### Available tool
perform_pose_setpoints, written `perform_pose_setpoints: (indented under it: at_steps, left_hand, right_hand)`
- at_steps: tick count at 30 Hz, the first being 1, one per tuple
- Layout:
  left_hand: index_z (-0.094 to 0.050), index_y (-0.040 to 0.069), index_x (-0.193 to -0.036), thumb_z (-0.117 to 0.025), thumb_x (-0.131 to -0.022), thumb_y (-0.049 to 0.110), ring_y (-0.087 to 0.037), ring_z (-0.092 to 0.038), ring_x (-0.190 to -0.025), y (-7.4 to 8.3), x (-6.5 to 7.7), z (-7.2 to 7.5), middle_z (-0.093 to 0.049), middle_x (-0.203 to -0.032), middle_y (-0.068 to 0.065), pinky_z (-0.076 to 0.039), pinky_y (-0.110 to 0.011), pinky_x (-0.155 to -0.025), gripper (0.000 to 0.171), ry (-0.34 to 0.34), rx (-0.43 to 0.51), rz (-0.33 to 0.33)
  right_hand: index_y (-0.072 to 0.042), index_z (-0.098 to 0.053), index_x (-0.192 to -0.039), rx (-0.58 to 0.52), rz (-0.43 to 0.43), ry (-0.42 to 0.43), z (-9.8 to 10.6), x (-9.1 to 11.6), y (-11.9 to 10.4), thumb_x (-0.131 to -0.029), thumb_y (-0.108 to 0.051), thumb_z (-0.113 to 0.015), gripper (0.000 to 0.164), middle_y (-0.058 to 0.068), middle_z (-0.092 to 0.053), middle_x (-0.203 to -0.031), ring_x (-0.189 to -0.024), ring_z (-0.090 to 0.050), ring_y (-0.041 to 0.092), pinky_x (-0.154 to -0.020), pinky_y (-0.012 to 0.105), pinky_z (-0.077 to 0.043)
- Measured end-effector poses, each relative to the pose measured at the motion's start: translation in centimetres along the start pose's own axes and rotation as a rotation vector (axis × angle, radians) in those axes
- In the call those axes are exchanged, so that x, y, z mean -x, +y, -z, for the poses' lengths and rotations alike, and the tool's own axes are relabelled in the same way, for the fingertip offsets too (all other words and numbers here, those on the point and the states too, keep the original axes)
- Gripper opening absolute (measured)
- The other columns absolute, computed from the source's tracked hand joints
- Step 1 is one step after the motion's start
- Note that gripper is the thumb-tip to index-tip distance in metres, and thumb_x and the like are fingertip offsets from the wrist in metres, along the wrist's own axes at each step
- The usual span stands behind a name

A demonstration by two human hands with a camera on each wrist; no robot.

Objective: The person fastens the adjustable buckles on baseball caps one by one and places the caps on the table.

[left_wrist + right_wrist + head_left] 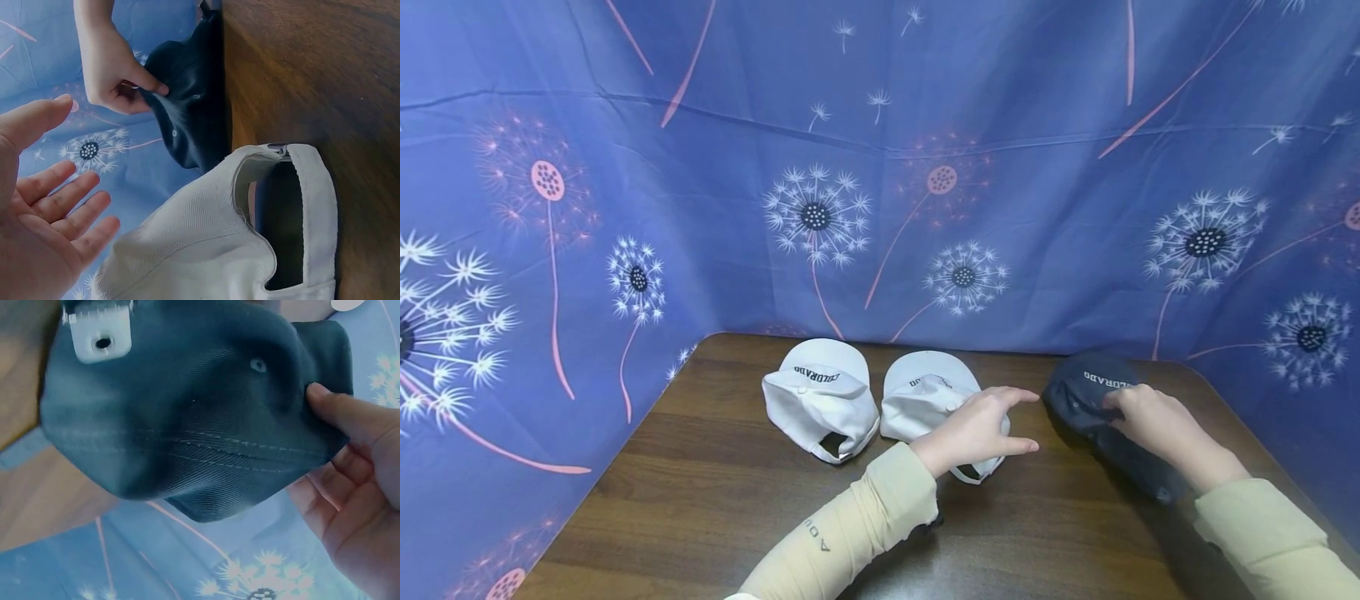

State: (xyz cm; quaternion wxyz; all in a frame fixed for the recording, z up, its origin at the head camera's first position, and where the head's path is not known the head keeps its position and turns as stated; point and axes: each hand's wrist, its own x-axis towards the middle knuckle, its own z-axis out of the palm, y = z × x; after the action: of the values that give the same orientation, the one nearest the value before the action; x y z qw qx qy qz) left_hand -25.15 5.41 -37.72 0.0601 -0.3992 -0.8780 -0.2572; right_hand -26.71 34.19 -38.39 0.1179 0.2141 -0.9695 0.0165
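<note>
My right hand (1161, 429) pinches the crown of a dark navy baseball cap (1078, 393) at the table's right side. The right wrist view shows the thumb on top of the cloth and the fingers beneath, with the metal strap buckle (101, 340) at the far end of the cap. My left hand (973, 427) is spread, thumb and fingers apart, and holds nothing. It overlaps a white cap (925, 379) in the head view, hiding part of its crown. The back strap of a white cap (319, 212) shows close by in the left wrist view.
Another white cap (820, 396), lettered COLORADO, sits to the left with its brim toward the back. All the caps are on a brown wooden table (700, 492). A blue dandelion-print cloth (880, 183) hangs behind it and along both sides.
</note>
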Motion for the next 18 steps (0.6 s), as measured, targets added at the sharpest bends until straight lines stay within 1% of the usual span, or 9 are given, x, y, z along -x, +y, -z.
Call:
perform_pose_setpoints:
  at_steps: [4, 10, 14, 18]
  left_hand:
    - [-0.047, 0.016, -0.137, -0.07, -0.083, 0.04, -0.005, -0.046, -0.126, 0.0, -0.2, 0.0, -0.053, -0.135, 0.006, -0.033, -0.015, -0.103, 0.063, -0.001, 0.02, 0.018]
    - [-0.036, 0.017, -0.144, -0.072, -0.082, 0.039, -0.008, -0.041, -0.13, 0.0, -0.6, -0.1, -0.044, -0.143, 0.005, -0.032, -0.02, -0.106, 0.076, 0.013, 0.055, 0.071]
    - [-0.033, 0.015, -0.146, -0.072, -0.081, 0.039, -0.01, -0.036, -0.135, -0.1, -0.8, 0.0, -0.041, -0.146, 0.002, -0.028, -0.02, -0.109, 0.08, 0.032, 0.042, 0.061]
    - [-0.03, 0.015, -0.147, -0.072, -0.081, 0.04, -0.011, -0.034, -0.136, -0.2, -1.0, 0.1, -0.039, -0.147, 0.001, -0.027, -0.021, -0.11, 0.082, 0.033, 0.037, 0.057]
  right_hand:
    - [-0.012, -0.068, -0.078, 0.023, 0.015, 0.042, 0.7, -0.1, -0.5, -0.068, -0.001, -0.078, 0.017, 0.009, -0.067, -0.075, -0.067, -0.065, 0.033, -0.047, 0.045, -0.045]
    - [-0.005, -0.067, -0.083, 0.079, 0.053, 0.117, 1.9, -0.3, -1.3, -0.065, 0.002, -0.078, 0.021, 0.011, -0.066, -0.078, -0.068, -0.064, 0.034, -0.048, 0.045, -0.046]
    - [-0.003, -0.066, -0.083, 0.104, 0.051, 0.144, 2.8, -0.4, -1.7, -0.064, 0.005, -0.076, 0.023, 0.011, -0.064, -0.077, -0.065, -0.063, 0.034, -0.047, 0.046, -0.046]
    - [0.0, -0.066, -0.086, 0.117, 0.054, 0.14, 3.9, -0.5, -2.2, -0.064, 0.006, -0.075, 0.024, 0.013, -0.064, -0.08, -0.065, -0.063, 0.034, -0.046, 0.044, -0.046]
